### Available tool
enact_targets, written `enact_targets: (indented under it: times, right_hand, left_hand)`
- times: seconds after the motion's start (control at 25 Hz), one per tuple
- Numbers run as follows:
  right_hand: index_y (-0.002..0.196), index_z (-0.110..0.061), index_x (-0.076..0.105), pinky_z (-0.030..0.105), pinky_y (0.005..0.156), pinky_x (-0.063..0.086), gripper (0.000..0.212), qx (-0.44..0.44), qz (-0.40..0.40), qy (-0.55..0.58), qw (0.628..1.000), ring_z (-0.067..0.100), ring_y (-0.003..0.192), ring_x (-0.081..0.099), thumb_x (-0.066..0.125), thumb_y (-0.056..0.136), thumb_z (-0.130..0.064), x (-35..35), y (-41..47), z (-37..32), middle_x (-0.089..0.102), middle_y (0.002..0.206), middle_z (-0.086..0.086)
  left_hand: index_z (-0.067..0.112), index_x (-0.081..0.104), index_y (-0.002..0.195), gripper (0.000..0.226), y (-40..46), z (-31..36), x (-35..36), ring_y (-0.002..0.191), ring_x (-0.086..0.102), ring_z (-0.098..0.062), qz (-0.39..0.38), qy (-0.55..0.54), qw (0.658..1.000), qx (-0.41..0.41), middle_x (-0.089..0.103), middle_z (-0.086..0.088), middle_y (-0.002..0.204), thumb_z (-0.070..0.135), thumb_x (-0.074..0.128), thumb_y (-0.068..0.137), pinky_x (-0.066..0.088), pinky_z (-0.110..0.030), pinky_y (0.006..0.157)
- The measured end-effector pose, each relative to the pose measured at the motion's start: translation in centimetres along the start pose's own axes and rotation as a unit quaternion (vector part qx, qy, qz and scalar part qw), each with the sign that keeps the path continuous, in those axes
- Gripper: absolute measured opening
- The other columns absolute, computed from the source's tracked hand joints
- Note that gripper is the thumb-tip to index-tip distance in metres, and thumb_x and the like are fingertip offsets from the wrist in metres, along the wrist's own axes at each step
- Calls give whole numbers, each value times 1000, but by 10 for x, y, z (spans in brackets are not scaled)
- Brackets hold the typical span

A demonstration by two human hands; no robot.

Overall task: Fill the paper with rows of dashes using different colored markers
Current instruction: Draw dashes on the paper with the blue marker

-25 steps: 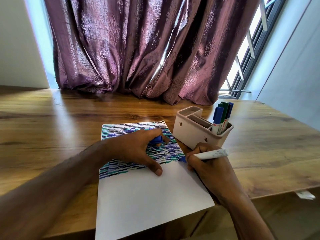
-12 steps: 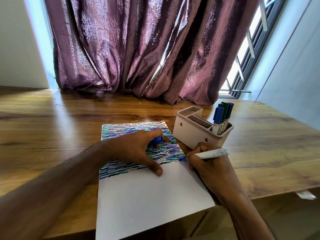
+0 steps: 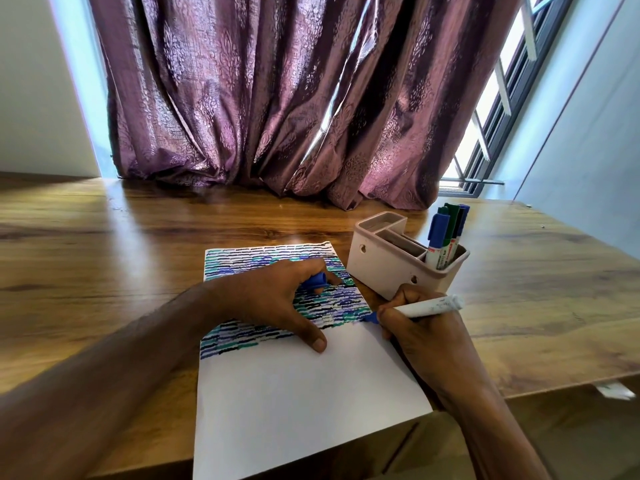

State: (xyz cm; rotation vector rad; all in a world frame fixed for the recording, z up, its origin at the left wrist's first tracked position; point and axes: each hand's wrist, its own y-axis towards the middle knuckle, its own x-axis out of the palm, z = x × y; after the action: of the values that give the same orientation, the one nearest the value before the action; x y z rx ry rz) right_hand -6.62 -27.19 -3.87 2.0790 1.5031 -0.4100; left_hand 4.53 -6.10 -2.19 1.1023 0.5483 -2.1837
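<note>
A white sheet of paper [image 3: 298, 403] lies on the wooden table, its upper half filled with rows of blue, teal and black dashes. My left hand [image 3: 266, 303] presses down on the dashed area, thumb on the paper, and holds a blue marker cap [image 3: 313, 281] between its fingers. My right hand [image 3: 419, 336] grips a white-barrelled blue marker [image 3: 426, 306]. Its blue tip touches the paper's right edge at the lowest dash row.
A beige desk organiser [image 3: 391, 268] stands just right of the paper's top, holding several capped markers [image 3: 445, 233] in blue and green. A purple curtain [image 3: 294, 98] hangs behind. The table's front edge [image 3: 554, 389] runs close to my right wrist.
The marker tip stays at the paper's right edge with only tiny motion. My left hand has not moved.
</note>
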Motion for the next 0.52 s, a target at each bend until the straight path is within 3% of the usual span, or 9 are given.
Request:
enact_targets:
  times: [0.2, 0.52]
  right_hand:
    - [71, -18, 62, 13, 47, 48, 16, 2, -4, 13, 1000, -2, 66, 62, 66, 87, -17, -1, 0, 0, 63, 67, -6]
    - [78, -15, 63, 16, 51, 44, 11, 16, 7, 6, 1000, 11, 65, 60, 66, 87, -20, 0, 1, 3, 62, 70, -2]
  left_hand:
    - [35, 33, 141, 93, -2, 4, -2, 111, 45, -5, 1, 9, 1000, -14, 41, 20, 124, 50, 84, 65, 33, -7, 80]
    - [37, 34, 139, 90, -3, 7, -2, 114, 47, -7, -1, 4, 1000, -14, 44, 17, 128, 49, 85, 65, 37, -14, 90]
